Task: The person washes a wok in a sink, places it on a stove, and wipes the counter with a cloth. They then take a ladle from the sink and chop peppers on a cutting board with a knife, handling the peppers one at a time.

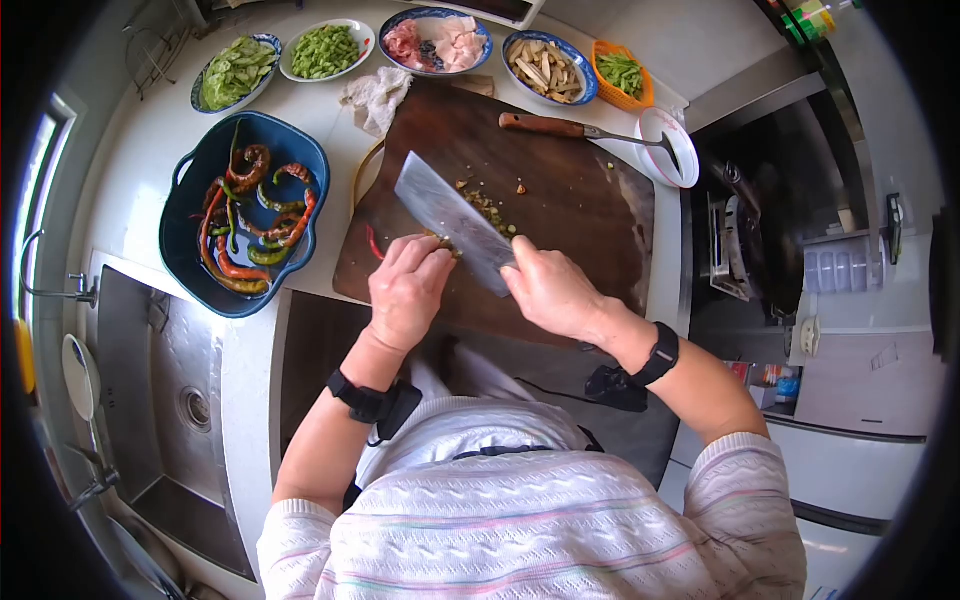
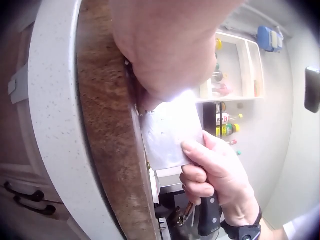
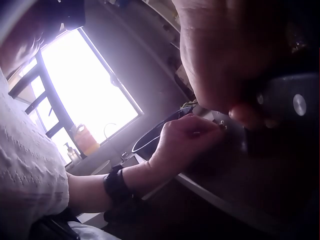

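My right hand [image 1: 558, 290] grips a cleaver [image 1: 452, 218] by its black handle [image 2: 209, 216], thumb on the side of the broad blade. The blade stands on edge over a dark wooden cutting board [image 1: 580, 235]. Just left of it, my left hand [image 1: 408, 285] bends its fingers over a chili pepper, mostly hidden beneath them. A thin red pepper tip [image 1: 374, 242] sticks out at its left, and cut green bits [image 3: 222, 125] show at its fingertips in the right wrist view. Chopped pepper [image 1: 490, 210] lies beyond the blade.
A blue basin [image 1: 168, 235] of charred peppers stands left, above the sink [image 1: 175, 450]. Along the back are bowls of sliced greens [image 1: 235, 75], meat [image 1: 460, 45] and pale strips [image 1: 545, 70]. A wooden-handled spatula [image 1: 545, 125] reaches a white bowl [image 1: 655, 125]; the stove is right.
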`<action>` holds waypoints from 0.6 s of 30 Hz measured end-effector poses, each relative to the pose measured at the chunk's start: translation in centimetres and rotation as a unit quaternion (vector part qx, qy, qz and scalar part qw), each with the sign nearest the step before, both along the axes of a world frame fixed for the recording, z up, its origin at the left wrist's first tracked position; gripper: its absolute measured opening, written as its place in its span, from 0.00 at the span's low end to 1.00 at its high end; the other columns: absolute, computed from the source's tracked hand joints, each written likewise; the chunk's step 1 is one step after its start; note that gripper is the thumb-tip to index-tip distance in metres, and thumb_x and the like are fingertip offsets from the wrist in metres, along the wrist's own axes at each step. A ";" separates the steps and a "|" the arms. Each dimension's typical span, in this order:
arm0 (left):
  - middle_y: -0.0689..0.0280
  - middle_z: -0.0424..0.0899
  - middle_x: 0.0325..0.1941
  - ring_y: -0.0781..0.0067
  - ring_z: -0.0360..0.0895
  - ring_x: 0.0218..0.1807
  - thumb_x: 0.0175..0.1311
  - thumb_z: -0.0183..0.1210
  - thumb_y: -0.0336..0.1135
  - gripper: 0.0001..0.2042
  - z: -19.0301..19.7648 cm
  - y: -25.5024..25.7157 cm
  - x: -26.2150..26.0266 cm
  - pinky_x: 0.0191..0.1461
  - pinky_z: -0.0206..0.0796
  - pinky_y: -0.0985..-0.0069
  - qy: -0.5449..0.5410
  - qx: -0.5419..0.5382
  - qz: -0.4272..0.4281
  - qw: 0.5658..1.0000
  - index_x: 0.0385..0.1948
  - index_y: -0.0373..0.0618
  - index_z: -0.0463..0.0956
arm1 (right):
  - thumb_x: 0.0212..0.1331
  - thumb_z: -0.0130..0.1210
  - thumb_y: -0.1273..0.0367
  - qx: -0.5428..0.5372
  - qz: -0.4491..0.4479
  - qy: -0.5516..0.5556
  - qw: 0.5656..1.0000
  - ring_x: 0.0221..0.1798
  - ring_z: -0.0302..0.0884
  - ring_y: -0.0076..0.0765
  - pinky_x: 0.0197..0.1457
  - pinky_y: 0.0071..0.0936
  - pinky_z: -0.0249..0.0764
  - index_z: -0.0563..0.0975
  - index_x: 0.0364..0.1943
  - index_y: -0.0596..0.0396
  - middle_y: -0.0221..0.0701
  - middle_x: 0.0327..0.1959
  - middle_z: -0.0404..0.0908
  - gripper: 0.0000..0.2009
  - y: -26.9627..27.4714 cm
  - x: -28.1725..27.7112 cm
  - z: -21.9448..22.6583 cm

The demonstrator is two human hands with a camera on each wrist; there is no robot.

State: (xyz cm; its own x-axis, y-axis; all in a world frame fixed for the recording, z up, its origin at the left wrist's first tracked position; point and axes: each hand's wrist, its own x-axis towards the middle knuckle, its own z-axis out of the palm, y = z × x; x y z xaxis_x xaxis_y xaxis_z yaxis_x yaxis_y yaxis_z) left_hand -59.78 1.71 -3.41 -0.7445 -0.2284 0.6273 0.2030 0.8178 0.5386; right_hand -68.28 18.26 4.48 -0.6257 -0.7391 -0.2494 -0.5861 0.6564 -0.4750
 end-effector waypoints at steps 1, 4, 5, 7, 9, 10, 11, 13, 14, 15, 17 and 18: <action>0.65 0.79 0.33 0.63 0.78 0.38 0.45 0.66 0.26 0.07 0.0 0.6 -0.1 0.40 0.71 0.72 -0.002 0.006 0.000 1.000 0.26 0.43 0.78 | 0.62 0.46 0.67 0.002 -0.004 0.004 1.000 0.28 0.76 0.62 0.33 0.53 0.71 0.65 0.34 0.62 0.51 0.21 0.76 0.10 0.5 -0.2 0.2; 0.64 0.78 0.36 0.63 0.77 0.40 0.44 0.66 0.26 0.08 0.0 1.9 -1.3 0.41 0.71 0.70 -0.007 0.012 -0.010 1.000 0.28 0.44 0.78 | 0.62 0.47 0.68 0.011 -0.014 0.015 1.000 0.28 0.76 0.62 0.32 0.52 0.71 0.64 0.33 0.62 0.51 0.21 0.76 0.10 1.9 -0.8 0.1; 0.64 0.77 0.37 0.62 0.76 0.40 0.44 0.66 0.26 0.08 0.1 2.1 -1.6 0.41 0.70 0.70 -0.018 0.017 -0.005 1.000 0.28 0.44 0.78 | 0.62 0.47 0.68 0.006 -0.010 0.023 1.000 0.28 0.76 0.62 0.32 0.52 0.71 0.64 0.33 0.62 0.51 0.21 0.76 0.09 2.1 -0.9 0.1; 0.64 0.76 0.38 0.62 0.75 0.41 0.44 0.66 0.26 0.09 0.2 2.0 -1.4 0.41 0.70 0.70 -0.026 0.019 -0.001 0.999 0.28 0.44 0.77 | 0.62 0.47 0.69 -0.001 -0.007 0.023 1.000 0.28 0.76 0.62 0.32 0.52 0.71 0.63 0.33 0.62 0.51 0.21 0.76 0.09 2.1 -0.8 0.1; 0.64 0.76 0.39 0.61 0.75 0.41 0.44 0.66 0.26 0.09 0.5 1.9 -1.2 0.42 0.70 0.69 -0.037 0.021 0.000 0.999 0.29 0.44 0.77 | 0.62 0.47 0.69 -0.004 -0.015 0.024 1.000 0.28 0.76 0.61 0.32 0.52 0.71 0.63 0.33 0.62 0.50 0.21 0.76 0.09 2.2 -0.6 0.1; 0.64 0.76 0.38 0.61 0.75 0.42 0.43 0.66 0.26 0.09 0.8 1.7 -1.2 0.42 0.70 0.69 -0.022 -0.003 -0.003 1.000 0.29 0.44 0.77 | 0.62 0.47 0.69 -0.005 -0.016 0.023 1.000 0.28 0.76 0.61 0.32 0.52 0.71 0.63 0.33 0.62 0.50 0.21 0.76 0.09 2.2 -0.6 0.1; 0.64 0.76 0.38 0.61 0.74 0.42 0.43 0.66 0.26 0.09 0.9 1.6 -1.1 0.42 0.70 0.69 -0.007 -0.027 -0.005 1.000 0.28 0.43 0.78 | 0.62 0.47 0.69 -0.011 -0.011 0.025 1.000 0.28 0.76 0.61 0.32 0.52 0.71 0.63 0.33 0.62 0.50 0.21 0.76 0.09 2.3 -0.7 0.0; 0.64 0.76 0.38 0.61 0.74 0.42 0.44 0.65 0.26 0.09 0.4 1.6 -0.9 0.42 0.70 0.69 -0.002 -0.022 -0.001 1.000 0.29 0.44 0.78 | 0.62 0.47 0.69 -0.017 -0.005 0.027 0.999 0.28 0.76 0.61 0.32 0.52 0.71 0.63 0.33 0.62 0.50 0.21 0.76 0.09 2.3 -0.8 0.2; 0.64 0.76 0.38 0.61 0.74 0.42 0.44 0.65 0.26 0.09 0.1 1.6 -0.8 0.43 0.70 0.69 0.004 -0.017 0.001 1.000 0.29 0.44 0.77 | 0.62 0.47 0.69 -0.013 -0.003 0.031 0.999 0.28 0.76 0.61 0.32 0.52 0.70 0.63 0.33 0.62 0.50 0.21 0.76 0.09 2.2 -0.9 0.5; 0.64 0.76 0.38 0.61 0.74 0.42 0.44 0.65 0.26 0.09 -0.1 1.6 -0.9 0.43 0.70 0.69 0.003 -0.017 0.002 1.000 0.29 0.44 0.77 | 0.62 0.47 0.69 -0.009 -0.002 0.034 0.999 0.28 0.76 0.61 0.31 0.52 0.70 0.63 0.33 0.62 0.50 0.21 0.76 0.09 2.2 -1.0 1.0; 0.65 0.77 0.36 0.62 0.75 0.40 0.45 0.64 0.26 0.08 -0.4 1.7 -0.9 0.42 0.70 0.70 0.016 0.001 -0.002 1.000 0.29 0.45 0.78 | 0.61 0.48 0.70 -0.014 -0.006 0.037 0.999 0.27 0.74 0.62 0.30 0.51 0.68 0.62 0.32 0.62 0.50 0.19 0.74 0.09 2.3 -0.9 2.3; 0.65 0.77 0.36 0.62 0.75 0.40 0.45 0.64 0.26 0.08 -0.5 1.8 -0.8 0.42 0.70 0.70 0.015 0.003 0.000 1.000 0.29 0.45 0.78 | 0.61 0.48 0.70 -0.021 -0.011 0.041 0.999 0.26 0.73 0.62 0.28 0.50 0.67 0.62 0.32 0.62 0.50 0.17 0.72 0.10 2.3 -0.8 2.7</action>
State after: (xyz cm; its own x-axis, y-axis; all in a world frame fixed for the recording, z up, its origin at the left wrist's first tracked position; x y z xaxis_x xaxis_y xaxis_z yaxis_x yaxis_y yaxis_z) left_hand -60.61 3.47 -3.87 -0.7259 -0.2325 0.6473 0.2186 0.8143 0.5377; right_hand -69.11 20.59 7.23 -0.6595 -0.7331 -0.1662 -0.6094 0.6508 -0.4529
